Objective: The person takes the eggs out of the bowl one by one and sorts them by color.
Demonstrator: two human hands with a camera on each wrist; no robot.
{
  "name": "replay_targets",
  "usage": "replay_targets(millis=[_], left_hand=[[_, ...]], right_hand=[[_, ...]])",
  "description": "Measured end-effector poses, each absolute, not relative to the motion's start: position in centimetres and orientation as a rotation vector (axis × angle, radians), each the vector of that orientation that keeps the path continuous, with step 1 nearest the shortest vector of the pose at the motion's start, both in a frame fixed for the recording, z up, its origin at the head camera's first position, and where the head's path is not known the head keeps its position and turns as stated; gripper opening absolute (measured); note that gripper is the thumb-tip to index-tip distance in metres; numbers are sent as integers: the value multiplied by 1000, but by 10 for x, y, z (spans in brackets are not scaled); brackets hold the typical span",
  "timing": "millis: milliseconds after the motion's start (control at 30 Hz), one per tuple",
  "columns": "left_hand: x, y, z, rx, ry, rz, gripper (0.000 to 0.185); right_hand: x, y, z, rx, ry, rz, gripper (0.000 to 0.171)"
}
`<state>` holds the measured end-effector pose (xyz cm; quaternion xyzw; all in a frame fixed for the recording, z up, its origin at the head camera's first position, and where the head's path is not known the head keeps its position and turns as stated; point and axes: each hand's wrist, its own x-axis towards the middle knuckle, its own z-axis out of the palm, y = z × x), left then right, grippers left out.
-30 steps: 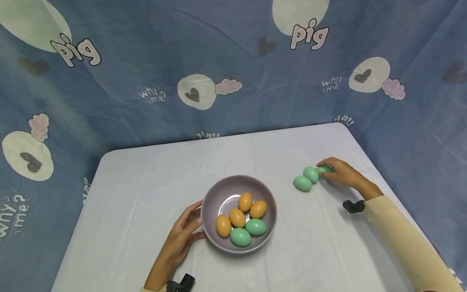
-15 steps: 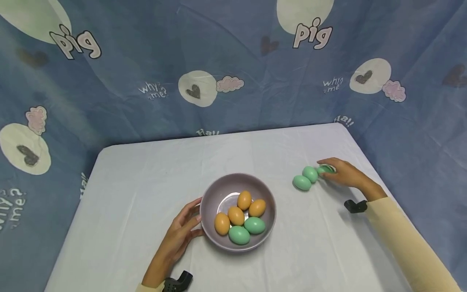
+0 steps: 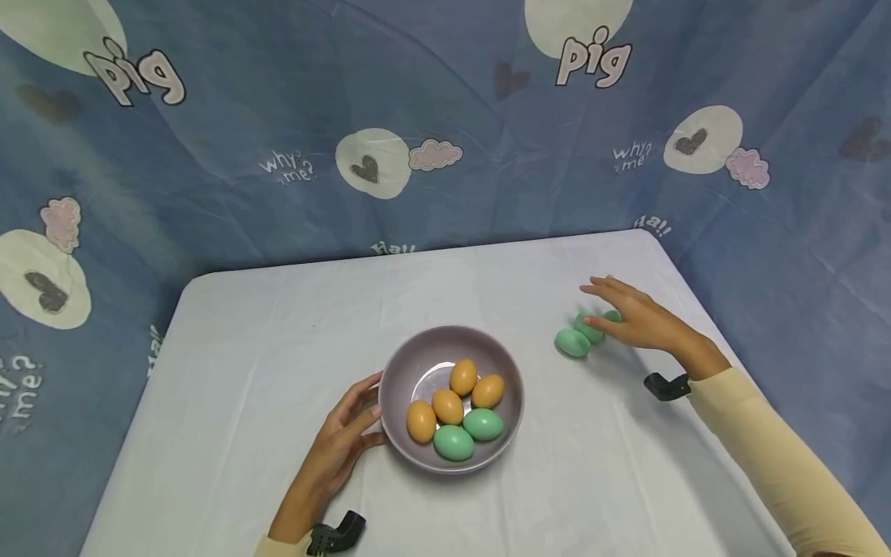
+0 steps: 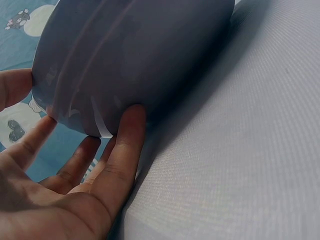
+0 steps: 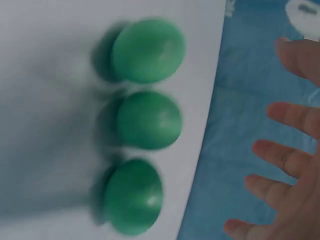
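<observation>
A mauve bowl (image 3: 511,422) stands on the white-covered table, holding several orange eggs (image 3: 448,406) and two green eggs (image 3: 454,443). My left hand (image 3: 341,445) rests its spread fingertips and thumb against the bowl's outer left side; the left wrist view shows the fingers (image 4: 131,130) touching its wall. To the right of the bowl, three loose green eggs (image 3: 572,343) lie in a slanting row. My right hand (image 3: 640,321) hovers over them with fingers spread and nothing held, partly hiding two in the head view. All three eggs (image 5: 150,120) show in the right wrist view, apart from the fingers.
The white tablecloth (image 3: 278,333) reaches back to a blue printed curtain (image 3: 445,77), which also runs down both sides. Each wrist wears a black camera mount, such as the right one (image 3: 666,386).
My right hand has let go of the farthest green egg and lifted up and slightly left, its fingers spreading. The left hand stays at the bowl. The head view has shifted a little.
</observation>
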<state>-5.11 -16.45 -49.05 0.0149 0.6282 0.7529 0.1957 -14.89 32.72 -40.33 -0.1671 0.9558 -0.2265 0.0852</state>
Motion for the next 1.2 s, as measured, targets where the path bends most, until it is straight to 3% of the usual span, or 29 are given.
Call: replay_targets(millis=[567,1200], left_hand=[[-50,-168,-491,109,1731,2150,58],[-51,-174,-492,107,1734,2129,58]], right_hand=[[-137,254,-372,-778,2847,-520,71],[-117,183,-377,-1176,2718,-443,72]])
